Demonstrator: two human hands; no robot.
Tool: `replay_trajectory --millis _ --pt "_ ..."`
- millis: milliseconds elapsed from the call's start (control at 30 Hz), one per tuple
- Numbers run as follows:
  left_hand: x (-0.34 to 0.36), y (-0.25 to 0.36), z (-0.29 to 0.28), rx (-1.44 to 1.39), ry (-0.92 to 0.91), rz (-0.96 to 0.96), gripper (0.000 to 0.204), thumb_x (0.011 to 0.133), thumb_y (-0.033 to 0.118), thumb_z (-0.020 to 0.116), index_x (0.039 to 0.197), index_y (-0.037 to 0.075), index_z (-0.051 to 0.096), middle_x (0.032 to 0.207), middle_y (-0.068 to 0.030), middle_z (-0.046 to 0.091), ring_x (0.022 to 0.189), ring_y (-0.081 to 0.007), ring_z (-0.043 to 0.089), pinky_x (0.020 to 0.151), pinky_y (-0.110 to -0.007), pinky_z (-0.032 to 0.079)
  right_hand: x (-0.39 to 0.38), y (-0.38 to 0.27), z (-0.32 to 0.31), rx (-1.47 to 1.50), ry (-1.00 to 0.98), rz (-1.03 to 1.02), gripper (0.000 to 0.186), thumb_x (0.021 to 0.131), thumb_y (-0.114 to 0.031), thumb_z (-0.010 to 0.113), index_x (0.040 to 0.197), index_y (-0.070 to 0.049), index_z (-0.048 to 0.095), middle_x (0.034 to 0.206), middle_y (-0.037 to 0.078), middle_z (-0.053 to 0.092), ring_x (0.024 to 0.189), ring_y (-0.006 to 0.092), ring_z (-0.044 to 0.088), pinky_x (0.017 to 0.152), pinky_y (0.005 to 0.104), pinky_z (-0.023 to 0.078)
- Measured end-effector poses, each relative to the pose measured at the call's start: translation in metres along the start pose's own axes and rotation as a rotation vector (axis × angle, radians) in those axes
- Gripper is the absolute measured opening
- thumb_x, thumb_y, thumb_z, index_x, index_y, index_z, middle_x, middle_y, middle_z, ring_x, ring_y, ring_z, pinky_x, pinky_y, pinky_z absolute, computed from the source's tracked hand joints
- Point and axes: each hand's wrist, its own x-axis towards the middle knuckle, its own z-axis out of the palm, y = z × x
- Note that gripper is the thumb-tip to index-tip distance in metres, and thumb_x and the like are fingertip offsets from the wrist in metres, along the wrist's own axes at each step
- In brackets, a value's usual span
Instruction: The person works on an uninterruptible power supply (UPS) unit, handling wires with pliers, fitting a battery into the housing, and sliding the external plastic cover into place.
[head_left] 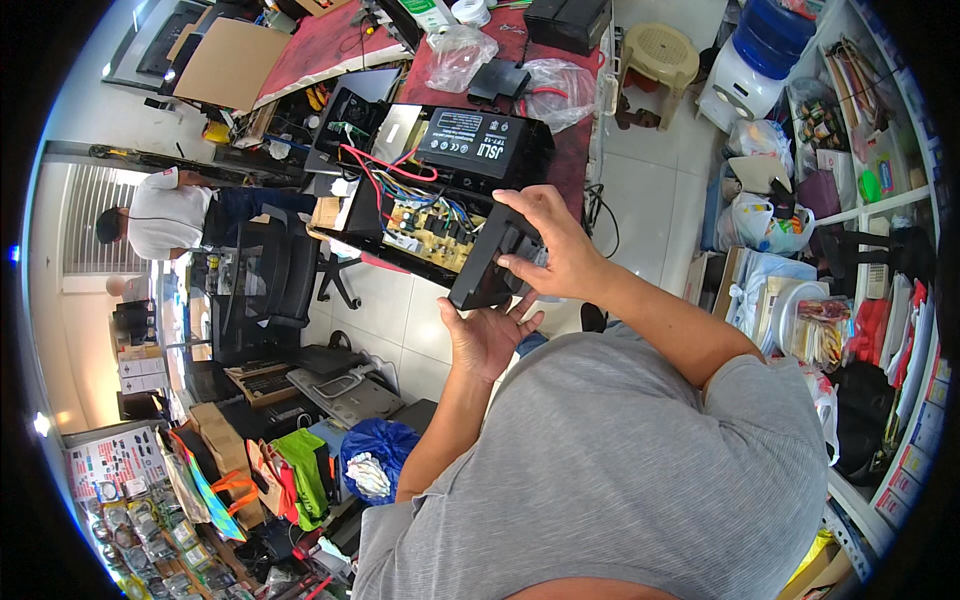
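Observation:
An opened black battery backup unit lies at the near end of the red-topped workbench, showing a tan circuit board and red, blue and yellow wires. Beside the board sits a black block battery with white print. My right hand grips the black end panel, thumb on its near face and fingers over the upper edge. Below the panel's lower corner is my left hand, palm up with fingers spread, its thumb close to that corner. Whether it bears any weight I cannot tell.
Clear plastic bags and a small black box lie on the workbench. A cream stool and a water dispenser stand beyond. Crowded shelves line the right. At left are a person and an office chair.

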Motion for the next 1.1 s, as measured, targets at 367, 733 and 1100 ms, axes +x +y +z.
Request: replay_trajectory --millis 367,733,1100 --pt "-0.0007 0.0007 0.0043 0.003 0.022 0.012 0.129 0.060 0.101 0.049 0.152 0.014 0.028 0.150 -0.0116 0.035 0.134 -0.0365 0.042 0.099 -0.051 0.045 0.0003 -0.0027 -0.0014 -0.003 0.000 -0.002 0.083 0.073 -0.004 0.081 0.147 -0.011 0.043 0.123 0.015 0.044 0.115 0.0302 0.049 0.100 0.0383 0.043" --pt "0.0006 0.0019 0.0062 -0.006 0.061 0.002 0.125 0.055 0.101 0.052 0.149 0.021 0.035 0.144 -0.0047 0.044 0.126 -0.0332 0.049 0.098 -0.053 0.045 -0.0006 -0.0007 -0.0012 0.039 -0.012 0.016 0.085 0.074 -0.004 0.082 0.148 -0.013 0.042 0.124 0.015 0.044 0.114 0.0298 0.050 0.098 0.0384 0.044" --pt "-0.0009 -0.0011 -0.0006 -0.027 0.050 0.014 0.117 0.060 0.099 0.051 0.145 0.020 0.042 0.140 -0.0055 0.047 0.127 -0.0307 0.048 0.098 -0.051 0.048 -0.0033 0.0010 -0.0093 0.029 -0.117 -0.006 0.100 0.072 -0.006 0.083 0.157 -0.016 0.030 0.128 0.015 0.042 0.120 0.0305 0.046 0.104 0.0395 0.042"
